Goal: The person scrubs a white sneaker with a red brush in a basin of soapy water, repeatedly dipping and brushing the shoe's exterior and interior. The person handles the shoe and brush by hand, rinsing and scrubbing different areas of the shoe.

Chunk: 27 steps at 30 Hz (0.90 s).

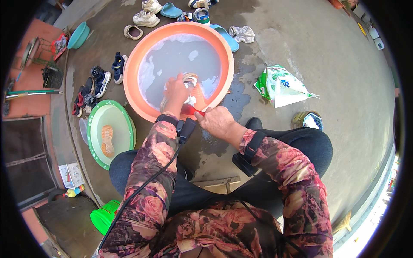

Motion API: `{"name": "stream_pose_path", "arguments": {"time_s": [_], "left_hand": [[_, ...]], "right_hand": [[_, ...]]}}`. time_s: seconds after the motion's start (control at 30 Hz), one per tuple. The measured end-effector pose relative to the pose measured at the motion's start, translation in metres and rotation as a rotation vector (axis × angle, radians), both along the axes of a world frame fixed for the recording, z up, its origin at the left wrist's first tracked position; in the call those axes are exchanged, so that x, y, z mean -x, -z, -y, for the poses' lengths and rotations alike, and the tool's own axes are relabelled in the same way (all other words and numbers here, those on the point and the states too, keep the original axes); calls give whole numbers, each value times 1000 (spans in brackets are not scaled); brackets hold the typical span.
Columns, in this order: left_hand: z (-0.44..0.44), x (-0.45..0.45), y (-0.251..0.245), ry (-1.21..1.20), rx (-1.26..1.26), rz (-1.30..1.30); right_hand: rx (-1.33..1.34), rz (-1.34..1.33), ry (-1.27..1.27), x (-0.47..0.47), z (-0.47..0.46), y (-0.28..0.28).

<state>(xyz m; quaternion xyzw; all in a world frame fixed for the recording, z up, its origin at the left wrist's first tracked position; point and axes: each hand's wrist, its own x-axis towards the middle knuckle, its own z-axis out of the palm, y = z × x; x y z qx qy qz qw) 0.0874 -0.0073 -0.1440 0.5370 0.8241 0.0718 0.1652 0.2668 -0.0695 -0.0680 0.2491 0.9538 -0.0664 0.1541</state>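
Inside a large orange plastic basin [130,67] of cloudy, soapy water, my left hand [177,90] grips a pale shoe [191,81] near the front wall. Part of the shoe is hidden beneath that hand and forearm. My right hand [217,122] holds the red handle of a brush [189,110] at the basin's near rim. The brush's head is against or just beside the shoe, and its bristles cannot be made out. Next to the shoe, a ridged washboard section [199,93] shows on the basin's inner wall.
A green-rimmed basin [133,129] at left holds water and a shoe, sole up [107,141]. Several shoes [102,80] stand beyond it; white sneakers [146,18] and a blue slipper [226,38] surround the orange basin. At right are a detergent bag [284,85] and a round tin [297,120].
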Motion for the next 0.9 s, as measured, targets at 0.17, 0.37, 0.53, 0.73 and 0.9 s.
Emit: {"name": "stream_pose_path", "arguments": {"time_s": [0.17,0.37,0.53,0.73,0.9], "left_hand": [[-1,30,-12,-10,-424,290],[26,40,-52,-75,-505,340],[47,52,-70,236,-312,160],[70,59,-52,202,-367,210],[86,93,-40,106,-422,357]], "right_hand": [[27,-17,105,-5,-18,-1],[52,-54,217,-5,-28,5],[32,-52,221,-2,-23,19],[508,-300,484,18,0,38],[203,-220,204,11,-12,33]]}}
